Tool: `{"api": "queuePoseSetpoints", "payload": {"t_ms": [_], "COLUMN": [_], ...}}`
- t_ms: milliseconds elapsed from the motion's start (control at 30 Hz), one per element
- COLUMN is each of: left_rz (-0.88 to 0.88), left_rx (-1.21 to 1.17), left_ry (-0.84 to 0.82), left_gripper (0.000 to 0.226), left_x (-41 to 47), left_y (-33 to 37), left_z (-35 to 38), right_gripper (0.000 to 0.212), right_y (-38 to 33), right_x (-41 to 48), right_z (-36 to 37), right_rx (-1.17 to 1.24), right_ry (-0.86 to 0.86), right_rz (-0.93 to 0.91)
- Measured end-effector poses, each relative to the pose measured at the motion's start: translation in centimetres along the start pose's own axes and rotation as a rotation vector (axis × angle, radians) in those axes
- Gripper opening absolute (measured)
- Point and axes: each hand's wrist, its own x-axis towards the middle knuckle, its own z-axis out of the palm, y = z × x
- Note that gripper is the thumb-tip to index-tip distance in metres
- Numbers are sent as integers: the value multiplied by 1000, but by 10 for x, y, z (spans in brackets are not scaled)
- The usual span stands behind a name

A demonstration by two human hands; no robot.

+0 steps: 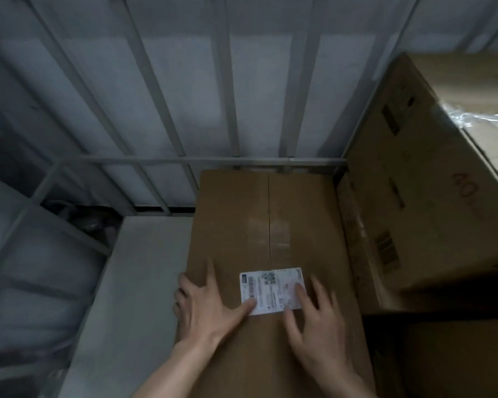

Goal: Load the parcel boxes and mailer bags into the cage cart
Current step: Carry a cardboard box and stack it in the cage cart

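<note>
A long brown parcel box [266, 225] lies flat inside the cage cart [167, 160]. Its far end is up against the far bars, and its right side is just beside a taller carton [414, 202] stacked at the right. To the left of it, a pale strip of cart floor [144, 282] shows. Both of the person's grips rest on the near part of the lid, released and holding nothing. The left grip [206, 307] lies spread flat, its outer fingers reaching the box's left edge and its thumb touching the near left corner of the white shipping label [271, 291]. The right grip [314, 323] lies flat with its fingertips on the label's near right part. The lid looks level and undented under the palms, and clear tape [269, 229] runs over the centre seam. I would therefore judge the box stiff enough to be pushed or slid by flat pressure without buckling. Its length suggests some weight, and smooth card under bare palms may slip. If it has to be shifted or lifted, the long side edges or the near bottom corners seem better places to take hold than the taped seam or the label. Another brown box [457, 357] sits in shadow at the near right. No mailer bags are in view.
</note>
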Motion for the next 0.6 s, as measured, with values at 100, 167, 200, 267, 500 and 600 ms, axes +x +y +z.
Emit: {"api": "queuePoseSetpoints", "payload": {"t_ms": [100, 167, 200, 267, 500, 600], "left_rz": [40, 60, 66, 78, 116, 115], "left_rx": [9, 9, 4, -11, -21, 6], "left_ry": [-57, -75, -89, -112, -89, -86], "left_gripper": [129, 128, 129, 130, 136, 136], "left_x": [17, 30, 33, 40, 59, 60], "left_y": [-7, -15, -19, -25, -33, -33], "left_z": [21, 35, 41, 50, 73, 76], "right_gripper": [57, 59, 63, 71, 72, 69], "right_y": [2, 16, 23, 37, 71, 74], "right_x": [14, 20, 20, 23, 28, 27], "right_z": [26, 44, 49, 55, 78, 82], "right_rx": [5, -60, -106, -194, -207, -204], "right_ry": [8, -10, -44, -111, -144, -141], "right_rz": [-39, -18, 3, 29, 5, 7]}}
